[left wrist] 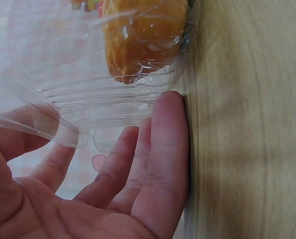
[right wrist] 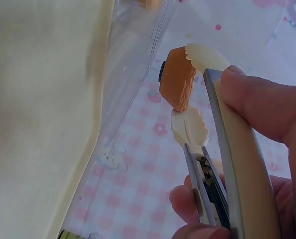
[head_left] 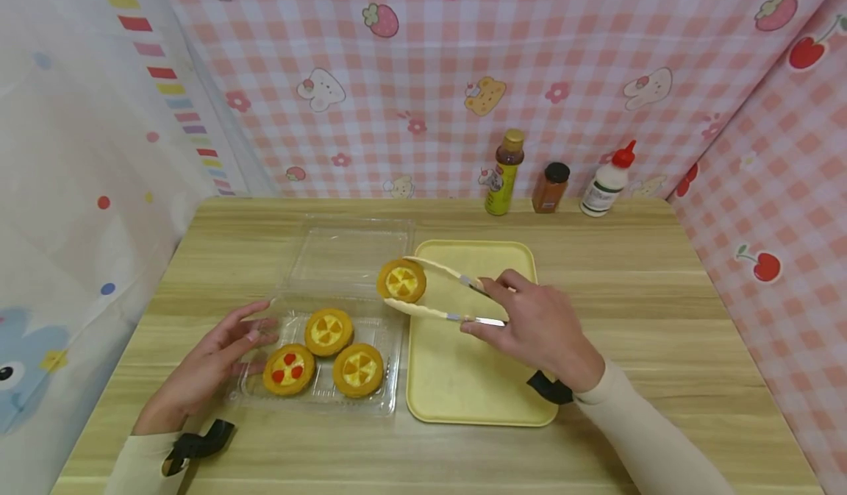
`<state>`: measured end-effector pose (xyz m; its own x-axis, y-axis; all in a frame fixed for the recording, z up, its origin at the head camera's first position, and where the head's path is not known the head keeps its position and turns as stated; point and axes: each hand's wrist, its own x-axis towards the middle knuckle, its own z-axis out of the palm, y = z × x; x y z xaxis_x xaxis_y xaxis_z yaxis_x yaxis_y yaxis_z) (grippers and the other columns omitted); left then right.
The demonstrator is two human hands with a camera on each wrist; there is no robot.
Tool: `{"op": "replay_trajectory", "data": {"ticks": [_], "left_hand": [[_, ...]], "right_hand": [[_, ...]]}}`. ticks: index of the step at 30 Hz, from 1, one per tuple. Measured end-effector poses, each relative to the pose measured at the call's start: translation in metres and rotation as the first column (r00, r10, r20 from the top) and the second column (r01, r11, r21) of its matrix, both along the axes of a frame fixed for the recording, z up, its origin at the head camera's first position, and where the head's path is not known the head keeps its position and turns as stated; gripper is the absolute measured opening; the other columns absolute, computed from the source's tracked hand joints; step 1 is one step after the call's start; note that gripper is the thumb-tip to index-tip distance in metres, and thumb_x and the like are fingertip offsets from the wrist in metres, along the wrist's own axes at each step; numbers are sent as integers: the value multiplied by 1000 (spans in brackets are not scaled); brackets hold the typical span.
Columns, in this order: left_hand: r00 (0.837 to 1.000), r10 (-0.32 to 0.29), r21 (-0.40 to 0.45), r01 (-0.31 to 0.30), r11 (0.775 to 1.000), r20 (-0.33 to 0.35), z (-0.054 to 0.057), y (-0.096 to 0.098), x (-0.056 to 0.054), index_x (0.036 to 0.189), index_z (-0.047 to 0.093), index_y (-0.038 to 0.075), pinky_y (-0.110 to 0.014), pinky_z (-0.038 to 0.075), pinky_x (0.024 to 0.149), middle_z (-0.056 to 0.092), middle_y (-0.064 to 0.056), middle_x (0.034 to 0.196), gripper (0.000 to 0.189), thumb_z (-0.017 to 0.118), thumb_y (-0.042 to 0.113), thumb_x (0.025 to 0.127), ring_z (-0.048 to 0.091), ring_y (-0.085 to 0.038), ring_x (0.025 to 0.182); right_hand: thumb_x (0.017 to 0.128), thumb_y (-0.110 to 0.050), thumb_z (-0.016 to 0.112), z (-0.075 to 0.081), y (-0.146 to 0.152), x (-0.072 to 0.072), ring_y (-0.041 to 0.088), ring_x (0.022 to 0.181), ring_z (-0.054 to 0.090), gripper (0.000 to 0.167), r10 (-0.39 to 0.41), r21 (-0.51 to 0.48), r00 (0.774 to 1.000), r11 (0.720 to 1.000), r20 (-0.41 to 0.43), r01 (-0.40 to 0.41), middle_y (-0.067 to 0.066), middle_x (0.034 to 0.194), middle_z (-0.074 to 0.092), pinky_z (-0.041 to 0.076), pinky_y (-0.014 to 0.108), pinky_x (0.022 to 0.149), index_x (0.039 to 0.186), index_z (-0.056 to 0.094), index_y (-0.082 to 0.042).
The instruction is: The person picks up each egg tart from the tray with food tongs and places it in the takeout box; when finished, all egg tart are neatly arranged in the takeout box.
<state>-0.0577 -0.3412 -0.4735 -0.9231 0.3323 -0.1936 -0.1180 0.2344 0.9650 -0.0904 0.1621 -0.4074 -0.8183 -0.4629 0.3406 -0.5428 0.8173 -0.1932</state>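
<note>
The person's right hand [head_left: 539, 326] is wrapping its grip round the tongs [head_left: 420, 310], whose tips are pinching a round tart [head_left: 401, 282]. The tart is hanging leftward of that nearer hand, along the tongs' long axis, over the border between yellow tray [head_left: 476, 377] and clear container [head_left: 324, 404]. The left hand [head_left: 215, 355] is resting loose-fingered at the container's left side, contact unclear.

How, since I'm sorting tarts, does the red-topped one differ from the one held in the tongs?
The red-topped tart bears red pieces; the gripped tart bears orange wedges. The red-topped tart sits in the clear container, while the gripped tart is held aloft by the tongs. Both are round, with golden-brown crusts and pale yellow filling.
</note>
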Motion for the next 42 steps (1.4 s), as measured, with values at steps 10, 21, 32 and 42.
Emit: {"op": "replay_trajectory", "data": {"ticks": [10,21,32,42], "left_hand": [[1000,-4,4,4,1000,-11,-1,0,0,168,25,18,-34,63,89,55,12,147,54,40,26,117,64,0,125],[1000,-6,15,6,1000,-21,-2,-1,0,168,25,18,-33,63,89,55,11,147,54,40,24,117,64,0,125],[1000,0,5,0,1000,-20,-1,-1,0,168,26,17,-33,63,89,55,11,147,54,41,24,117,64,0,124],[1000,-5,-8,5,1000,-18,-1,0,-1,168,26,18,-33,63,89,55,11,147,53,40,25,117,64,-1,124]], "right_hand": [[84,-68,80,4,-20,6,4,56,50,67,101,36,994,994,36,-103,-4,102,68,38,21,47,129,76,-18],[86,-72,75,23,-43,-1,7,51,42,67,177,173,979,966,97,-192,-4,101,65,34,24,43,127,76,-19],[85,-72,75,33,-59,-8,8,53,45,61,198,257,964,936,176,-239,-5,90,61,37,25,44,114,79,-19],[86,-73,74,29,-63,-10,9,54,46,62,167,252,961,942,222,-222,-5,93,63,38,26,45,118,79,-20]]}}
